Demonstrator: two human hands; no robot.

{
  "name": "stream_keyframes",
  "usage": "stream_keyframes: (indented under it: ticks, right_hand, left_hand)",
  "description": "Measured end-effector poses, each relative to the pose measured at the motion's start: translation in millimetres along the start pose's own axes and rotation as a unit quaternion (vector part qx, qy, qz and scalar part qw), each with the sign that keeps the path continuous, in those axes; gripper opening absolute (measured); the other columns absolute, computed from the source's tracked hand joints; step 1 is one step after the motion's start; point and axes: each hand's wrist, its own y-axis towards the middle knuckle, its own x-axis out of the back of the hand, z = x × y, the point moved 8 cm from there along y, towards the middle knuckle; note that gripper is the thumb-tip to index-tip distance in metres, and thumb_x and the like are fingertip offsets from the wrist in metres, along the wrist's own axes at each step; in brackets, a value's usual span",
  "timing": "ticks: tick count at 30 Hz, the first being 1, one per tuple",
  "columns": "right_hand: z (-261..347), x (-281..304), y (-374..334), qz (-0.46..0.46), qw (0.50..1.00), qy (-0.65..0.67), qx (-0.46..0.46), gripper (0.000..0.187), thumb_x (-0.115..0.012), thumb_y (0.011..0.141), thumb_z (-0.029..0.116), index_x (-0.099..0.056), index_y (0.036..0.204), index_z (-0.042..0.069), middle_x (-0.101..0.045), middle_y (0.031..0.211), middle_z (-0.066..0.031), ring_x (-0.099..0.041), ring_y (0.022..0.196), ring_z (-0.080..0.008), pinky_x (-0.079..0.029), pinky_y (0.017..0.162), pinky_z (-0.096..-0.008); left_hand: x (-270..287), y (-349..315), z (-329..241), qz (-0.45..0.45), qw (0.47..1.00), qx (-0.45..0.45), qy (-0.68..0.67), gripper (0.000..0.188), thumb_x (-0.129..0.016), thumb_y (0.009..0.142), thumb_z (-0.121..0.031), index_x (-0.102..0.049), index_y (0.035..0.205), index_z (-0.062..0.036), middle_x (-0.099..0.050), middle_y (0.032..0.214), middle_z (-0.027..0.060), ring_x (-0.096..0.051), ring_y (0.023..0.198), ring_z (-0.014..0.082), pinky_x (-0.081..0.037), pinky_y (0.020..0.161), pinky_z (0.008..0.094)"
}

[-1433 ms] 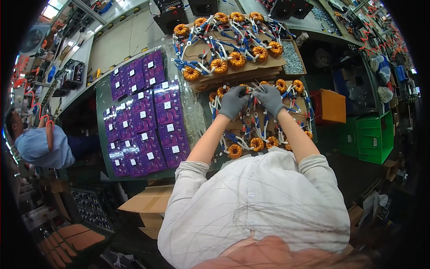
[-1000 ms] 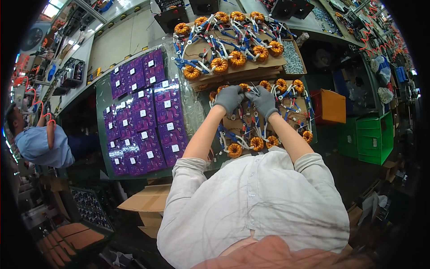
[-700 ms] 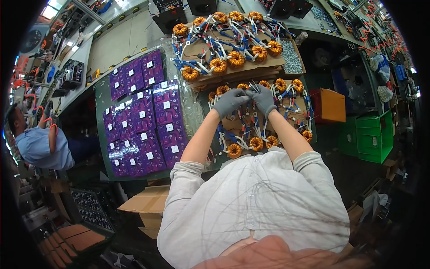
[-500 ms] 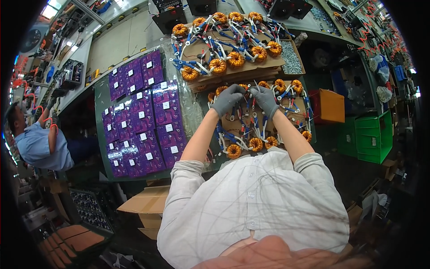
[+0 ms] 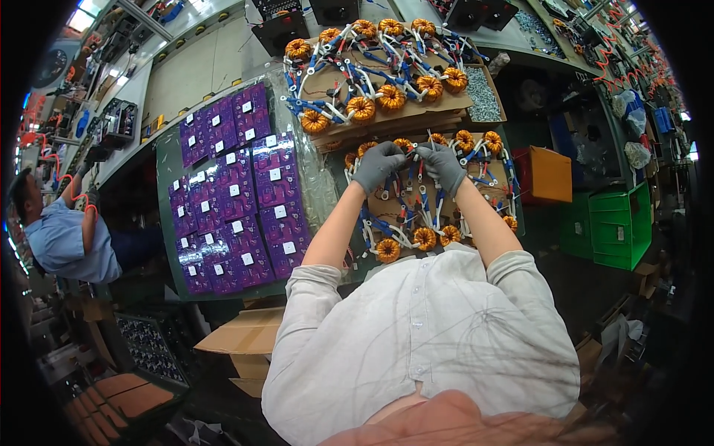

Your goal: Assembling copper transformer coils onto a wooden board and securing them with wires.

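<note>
Both my hands wear grey gloves and are close together over the far part of a cardboard sheet (image 5: 387, 209) with copper-wound ring coils (image 5: 425, 238) and blue, white and red leads on it. My left hand (image 5: 378, 166) is closed in a pinch by a coil at the far edge; a bit of red shows at its fingertips, too small to name. In my right hand (image 5: 444, 168), the fingers close around a thin pale pointed piece (image 5: 429, 137) that sticks up past them. Its lower part is hidden by the glove.
Beyond lies a stack of cardboard layers (image 5: 338, 134) topped with more coils and leads. A box of small metal parts (image 5: 483, 95) sits beside it. Purple circuit boards (image 5: 235, 190) cover the left side. An orange bin (image 5: 549, 175) and green crate (image 5: 621, 227) stand right; a person (image 5: 67, 230) works far left.
My right hand has shifted slightly right and turned, and the thin pointed piece stands more upright. My left hand has barely moved, still pinching close by.
</note>
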Motion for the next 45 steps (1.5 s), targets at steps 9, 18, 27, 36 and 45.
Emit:
stream_keyframes:
  ticks: [9, 18, 27, 36, 45]
  right_hand:
    - [21, -7, -10, -0.086, 0.979, -0.121, 0.142, 0.015, -0.07, 0.079, 0.015, -0.065, 0.087, 0.003, -0.06, 0.073, 0.0004, -0.054, 0.061, -0.0067, -0.044, 0.055, -0.0218]
    - [26, -27, -40, -0.03, 0.986, -0.104, 0.13, 0.015, -0.069, 0.08, 0.018, -0.067, 0.085, 0.005, -0.061, 0.076, 0.0, -0.054, 0.065, -0.0066, -0.044, 0.059, -0.0235]
    - [35, 54, -93, -0.101, 0.986, -0.133, 0.026, 0.028, -0.051, 0.092, 0.033, -0.057, 0.096, 0.006, -0.045, 0.064, 0.0035, -0.041, 0.051, -0.0047, -0.03, 0.042, -0.0193]
    - [17, 60, -93, -0.096, 0.984, -0.133, 0.068, 0.021, -0.056, 0.09, 0.022, -0.062, 0.095, 0.003, -0.05, 0.069, 0.0042, -0.042, 0.06, -0.0042, -0.036, 0.055, -0.0199]
    - [15, 62, -95, -0.115, 0.979, -0.16, 0.053, 0.019, -0.058, 0.088, 0.022, -0.061, 0.09, 0.003, -0.052, 0.07, 0.0039, -0.043, 0.06, -0.0049, -0.037, 0.055, -0.0208]
  left_hand:
    - [-7, -9, -30, -0.113, 0.969, -0.074, 0.205, 0.031, -0.067, 0.078, -0.024, -0.061, 0.102, -0.006, -0.065, 0.09, 0.014, -0.064, 0.08, 0.0241, -0.05, 0.07, 0.0333]
    - [-17, -15, -31, -0.131, 0.925, -0.165, 0.315, 0.036, -0.067, 0.072, -0.029, -0.063, 0.102, -0.0106, -0.065, 0.091, 0.0137, -0.062, 0.083, 0.0303, -0.05, 0.073, 0.0387]
    - [-53, -56, -74, 0.069, 0.743, -0.314, 0.587, 0.033, -0.058, 0.077, -0.041, -0.07, 0.081, -0.0109, -0.061, 0.084, 0.0077, -0.054, 0.089, 0.0241, -0.038, 0.087, 0.0406]
    - [-92, 0, -47, 0.145, 0.737, -0.287, 0.595, 0.024, -0.06, 0.077, -0.016, -0.067, 0.1, -0.0168, -0.059, 0.099, 0.0084, -0.057, 0.096, 0.0258, -0.046, 0.083, 0.0379]
    - [-139, -15, -55, 0.208, 0.527, -0.251, 0.785, 0.021, -0.059, 0.079, -0.019, -0.067, 0.097, -0.0125, -0.055, 0.099, 0.0079, -0.052, 0.096, 0.0241, -0.041, 0.08, 0.0348]
